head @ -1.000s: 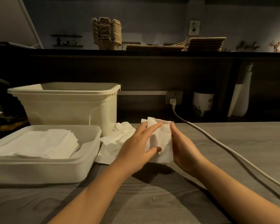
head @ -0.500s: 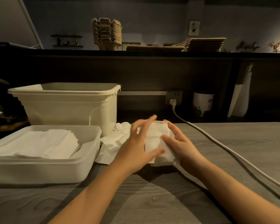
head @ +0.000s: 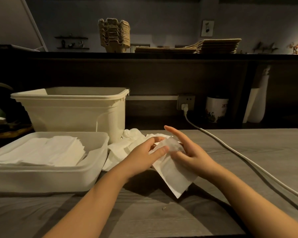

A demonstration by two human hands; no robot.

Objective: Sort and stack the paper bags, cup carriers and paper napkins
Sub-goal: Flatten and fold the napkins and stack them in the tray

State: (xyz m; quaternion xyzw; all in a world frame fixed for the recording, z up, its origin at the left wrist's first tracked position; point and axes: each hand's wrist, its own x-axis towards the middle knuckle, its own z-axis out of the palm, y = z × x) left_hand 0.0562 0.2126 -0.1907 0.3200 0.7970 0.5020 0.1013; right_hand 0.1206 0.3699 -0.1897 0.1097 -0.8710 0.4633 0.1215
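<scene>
White napkin (head: 172, 170) up between both hands, just right of centre over the table (head: 248, 148). Left hand (head: 144, 157) pinches its top edge, thumb on the paper, fingers curled behind. Right hand (head: 191, 155) grips it too, thumb pressed onto the sheet and index finger sticking straight out. Its other fingers are behind the paper, so no reading on those. The bottom corner hangs low toward the table; touching or not, can't tell.

Room to move: bare tabletop in front of the forearms, with one small crumb (head: 164, 208) between them. More open wood to the right, as far as the cable (head: 248, 160), which runs diagonally from the socket (head: 186, 101) out past the right edge.

Left side is tight. The tray (head: 100, 152) sits just beside the left forearm and holds a flat stack (head: 41, 150) of napkins. The tub (head: 72, 114) stands right behind it. A loose pile (head: 124, 148) of napkins fills the gap between tub, tray and hands, partly covered by the left hand.

Up on the shelf (head: 162, 55), well apart from the hands: carriers (head: 113, 35) nested in a tower, bags (head: 213, 46) lying flat beside them.

Under the shelf it's dark; a jar (head: 216, 109) shows, little else. The tray's left end is cut off by the frame.
</scene>
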